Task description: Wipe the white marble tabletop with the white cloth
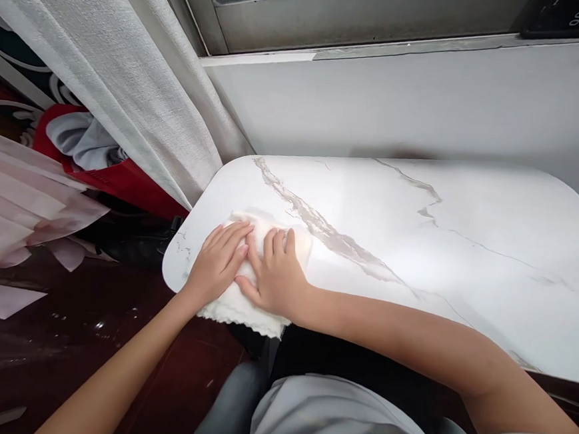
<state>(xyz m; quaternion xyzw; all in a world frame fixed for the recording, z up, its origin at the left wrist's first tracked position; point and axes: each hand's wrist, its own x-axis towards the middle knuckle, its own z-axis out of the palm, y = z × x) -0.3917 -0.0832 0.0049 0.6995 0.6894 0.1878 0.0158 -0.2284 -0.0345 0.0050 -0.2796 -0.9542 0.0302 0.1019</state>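
Note:
A white cloth (242,310) lies folded at the near left corner of a white marble-patterned table (418,240), its scalloped edge hanging slightly over the front rim. My left hand (218,261) rests flat on the cloth's left part, fingers stretched forward and together. My right hand (275,273) lies flat beside it on the cloth, fingers extended, thumb pointing toward the left hand. The two hands touch side by side. Neither hand grips anything.
A light grey curtain (129,84) hangs at the left, by a window sill (383,50) and pale wall behind the table. A red bag with grey fabric (94,155) and pink sheets (13,215) lie on the dark floor at left.

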